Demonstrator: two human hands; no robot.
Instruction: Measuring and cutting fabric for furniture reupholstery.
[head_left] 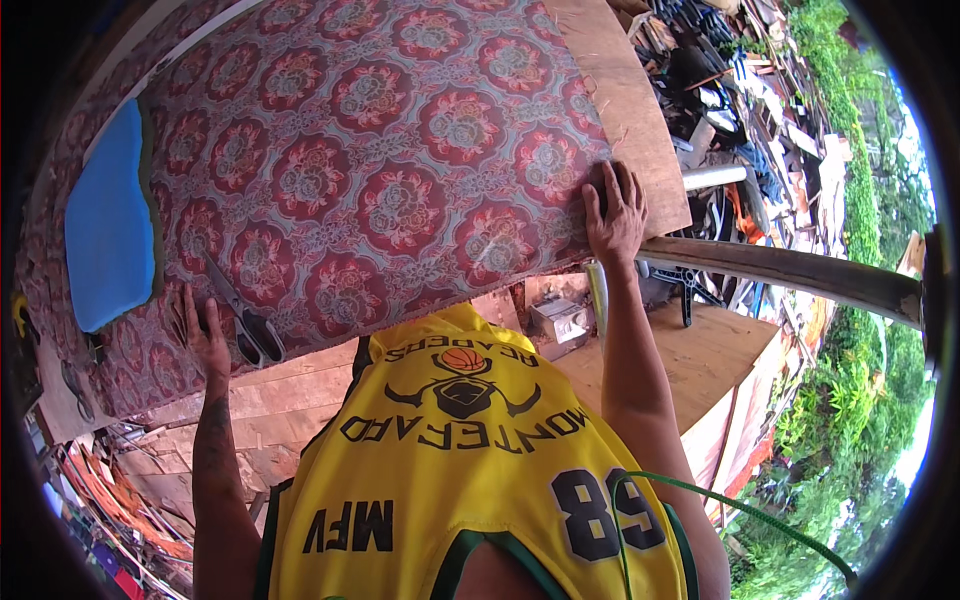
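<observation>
Left grip and right grip, both released, are resting on cloth, apparently keeping it flat; scissors are lying beside the left grip.

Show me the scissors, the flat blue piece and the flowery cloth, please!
Scissors (241, 309), head view: where blades meet handles.
Flat blue piece (112, 220), head view: middle of its surface.
Flowery cloth (385, 190), head view: patterned top, near the middle.

Fabric, upper centre: red floral medallions repeat over grey-blue scrollwork. Flat piece, left: plain blue. Scissors: black handles. Jersey, bottom: yellow, green trim.
</observation>
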